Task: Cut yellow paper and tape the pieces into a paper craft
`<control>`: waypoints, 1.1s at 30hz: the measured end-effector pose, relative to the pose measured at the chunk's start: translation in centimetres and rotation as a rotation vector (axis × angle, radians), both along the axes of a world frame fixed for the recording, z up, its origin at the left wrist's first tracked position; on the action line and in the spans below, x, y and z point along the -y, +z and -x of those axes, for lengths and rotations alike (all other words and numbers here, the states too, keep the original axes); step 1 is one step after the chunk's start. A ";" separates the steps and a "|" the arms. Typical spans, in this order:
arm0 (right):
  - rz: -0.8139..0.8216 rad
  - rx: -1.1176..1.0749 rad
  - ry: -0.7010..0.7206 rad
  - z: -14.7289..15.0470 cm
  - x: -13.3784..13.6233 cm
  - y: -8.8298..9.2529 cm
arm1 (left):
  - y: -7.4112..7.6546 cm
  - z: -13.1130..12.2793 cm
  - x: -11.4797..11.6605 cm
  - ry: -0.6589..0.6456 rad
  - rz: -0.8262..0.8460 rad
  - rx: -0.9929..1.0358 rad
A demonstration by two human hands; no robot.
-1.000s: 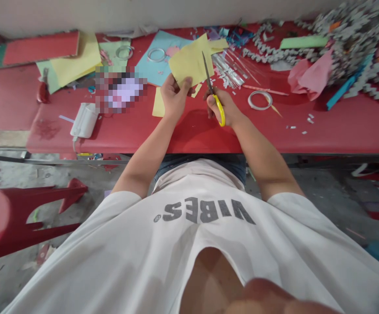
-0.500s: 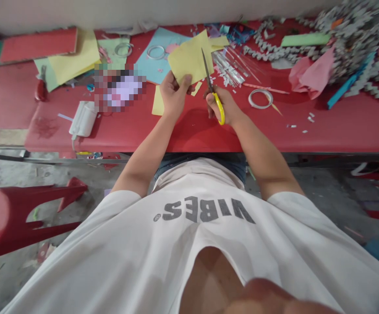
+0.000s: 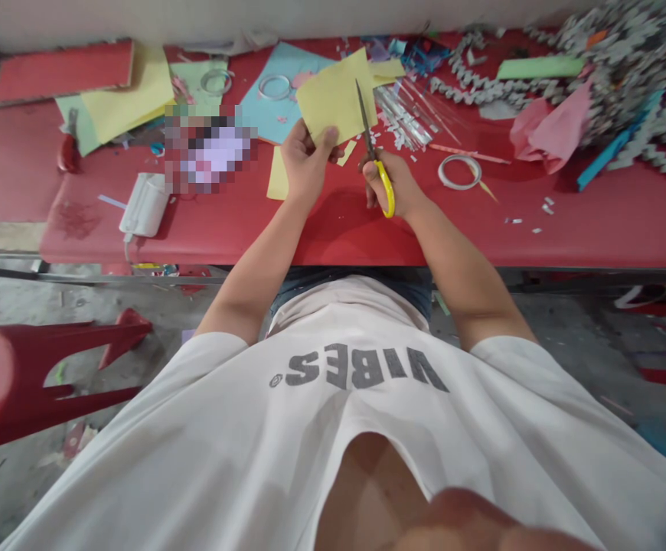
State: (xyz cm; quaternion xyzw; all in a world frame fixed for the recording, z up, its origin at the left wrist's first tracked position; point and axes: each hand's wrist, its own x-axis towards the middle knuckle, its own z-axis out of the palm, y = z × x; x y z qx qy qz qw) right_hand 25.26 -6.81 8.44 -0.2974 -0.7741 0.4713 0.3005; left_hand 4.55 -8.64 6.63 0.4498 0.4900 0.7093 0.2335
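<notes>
White shirt (image 3: 287, 428): fills the lower view, with dark upside-down lettering across the chest.
Red tabletop (image 3: 333, 237): runs from side to side beyond the waist; sits a touch higher in view than a second ago, probably from a small head movement.
Right hand (image 3: 403, 182): closes around the yellow-handled scissors (image 3: 369, 138), thumb against the handles; grip unchanged over the last second.
Scissor blades: point away from the body, close together, across the right part of the yellow sheet (image 3: 333, 92); cannot tell whether one runs behind it.
Left hand (image 3: 307, 157): pinches the sheet's lower edge, thumb on the near face, other fingers behind.
Yellow sheet: tilts up just ahead of both hands, well creased by nothing visible; shows no new cut since a second ago, which suggests a pause or careful lining-up rather than headway.
Small yellow piece (image 3: 347, 152): lies between the hands, near the sheet's lower edge.
White device (image 3: 145, 205): lies well to the left, with a cable at its near end.
Blue paper (image 3: 264, 119): lies flat beyond the left hand, partly covered.
Silvery strips (image 3: 405, 122): spread just beyond the scissors.
Grey garland heap (image 3: 620, 76): piles up at far right.
</notes>
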 end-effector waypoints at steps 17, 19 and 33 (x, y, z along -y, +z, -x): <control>0.009 -0.004 -0.012 0.2 -0.6 -1.0 | -0.5 0.3 -0.3 -0.012 -0.049 0.055; 0.001 0.000 -0.011 0.2 -0.7 -1.2 | -0.4 0.3 -0.2 -0.014 -0.042 0.063; -0.023 -0.050 -0.024 0.8 -1.6 -2.1 | 2.1 -0.4 1.3 -0.031 0.177 0.011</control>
